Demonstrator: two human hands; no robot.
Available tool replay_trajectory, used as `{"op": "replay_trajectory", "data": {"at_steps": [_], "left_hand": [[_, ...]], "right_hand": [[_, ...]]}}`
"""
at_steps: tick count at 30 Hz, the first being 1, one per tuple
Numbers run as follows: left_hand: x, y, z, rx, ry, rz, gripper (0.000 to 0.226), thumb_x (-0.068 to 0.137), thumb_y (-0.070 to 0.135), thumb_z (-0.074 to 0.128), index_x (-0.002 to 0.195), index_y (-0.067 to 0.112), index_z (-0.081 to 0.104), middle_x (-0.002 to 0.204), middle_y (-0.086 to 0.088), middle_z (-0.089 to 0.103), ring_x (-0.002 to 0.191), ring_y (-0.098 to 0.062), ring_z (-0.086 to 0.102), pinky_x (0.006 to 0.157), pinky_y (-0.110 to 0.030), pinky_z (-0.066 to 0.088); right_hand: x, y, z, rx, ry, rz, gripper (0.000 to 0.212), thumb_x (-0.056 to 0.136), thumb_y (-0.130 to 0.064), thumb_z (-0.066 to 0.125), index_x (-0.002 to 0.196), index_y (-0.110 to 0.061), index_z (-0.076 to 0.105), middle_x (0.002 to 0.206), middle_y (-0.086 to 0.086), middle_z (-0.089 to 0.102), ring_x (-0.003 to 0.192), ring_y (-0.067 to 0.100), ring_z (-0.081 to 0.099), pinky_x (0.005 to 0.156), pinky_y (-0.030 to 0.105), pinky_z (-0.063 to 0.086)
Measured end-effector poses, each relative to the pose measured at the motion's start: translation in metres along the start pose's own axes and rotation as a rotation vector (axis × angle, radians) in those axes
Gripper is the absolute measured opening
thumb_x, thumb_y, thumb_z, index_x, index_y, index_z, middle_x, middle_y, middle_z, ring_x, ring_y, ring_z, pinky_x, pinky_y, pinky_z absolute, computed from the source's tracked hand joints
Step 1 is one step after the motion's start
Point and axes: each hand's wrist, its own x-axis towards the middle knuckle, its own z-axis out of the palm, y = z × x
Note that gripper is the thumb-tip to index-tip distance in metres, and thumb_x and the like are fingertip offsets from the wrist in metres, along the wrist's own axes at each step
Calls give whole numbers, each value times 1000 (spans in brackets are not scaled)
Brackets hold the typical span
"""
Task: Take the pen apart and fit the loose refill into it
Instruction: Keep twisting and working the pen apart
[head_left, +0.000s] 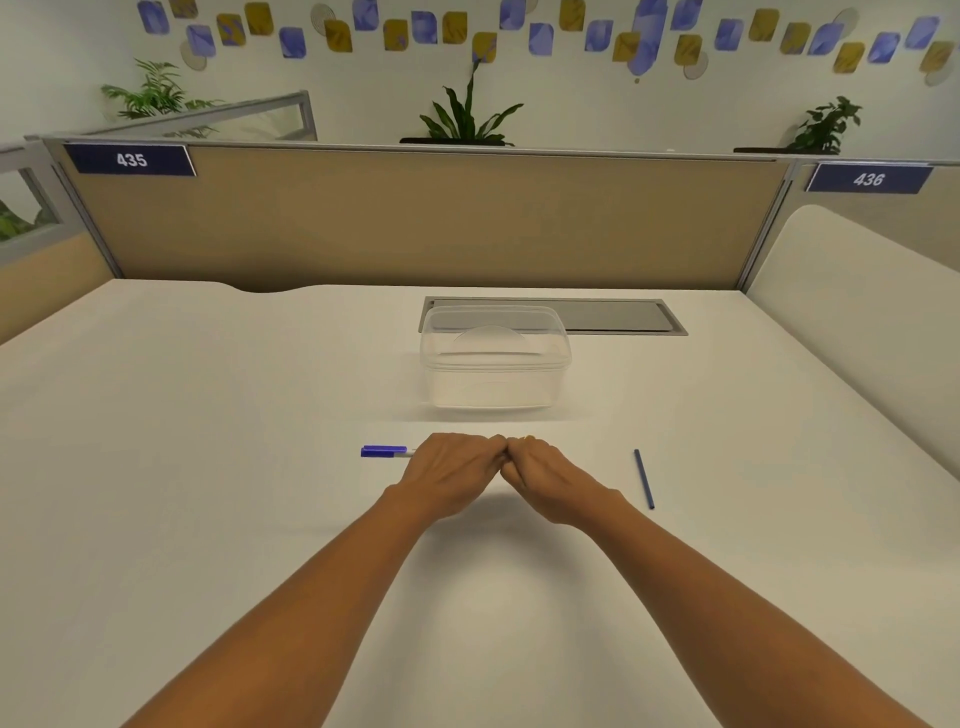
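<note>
Both hands meet over the desk (208, 467): left hand (451, 470) and right hand (543, 475) curl round the pen (385, 451), apparently not yet pulled apart, though fingers hide its joint. Off right, the refill (644, 479) lies loose, unfitted.

You have one view only, from the wide-angle camera on your head. It faces forward and down over the desk (208, 467), whose near part fills 6 o'clock close below you; the partition (415, 218) stands farther off at 12 o'clock.
</note>
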Motion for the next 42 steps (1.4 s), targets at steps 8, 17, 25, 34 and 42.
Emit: {"op": "replay_trajectory", "data": {"at_steps": [8, 17, 25, 34, 42], "left_hand": [[3, 1, 2, -14, -8, -14, 29, 98, 31, 24, 96, 15, 49, 85, -8, 66, 70, -28, 56, 58, -34, 31], [4, 1, -2, 22, 16, -30, 23, 96, 23, 27, 99, 19, 49, 83, -7, 66, 62, -24, 45, 55, -33, 25], [2, 2, 4, -6, 28, -37, 24, 97, 23, 27, 99, 16, 49, 84, -9, 66, 70, -30, 56, 57, -35, 32], [4, 1, 8, -58, 19, -42, 29, 98, 31, 25, 99, 16, 50, 84, -9, 66, 69, -27, 55, 59, -35, 33], [5, -7, -1, -9, 26, -59, 30, 99, 36, 23, 94, 18, 46, 82, -6, 65, 64, -25, 46, 57, -33, 28]], "right_hand": [[-1, -2, 3, -76, 68, -20, 29, 94, -11, 34, 66, -15, 29, 76, 11, 43, 72, 24, 35, 58, 28, 18], [2, -4, 4, 9, 75, 33, 18, 95, -16, 31, 79, -11, 39, 78, 10, 44, 74, 22, 34, 63, 29, 24], [3, -2, 5, -117, 80, 9, 18, 95, -15, 32, 78, -12, 36, 77, 11, 44, 72, 25, 37, 61, 30, 25], [4, 3, 6, -173, 118, -66, 16, 95, -12, 34, 79, -13, 35, 78, 8, 41, 72, 23, 35, 61, 28, 23], [9, -2, -2, 122, 84, -51, 19, 94, -9, 35, 75, -5, 40, 75, 9, 42, 72, 20, 32, 60, 27, 20]]}}
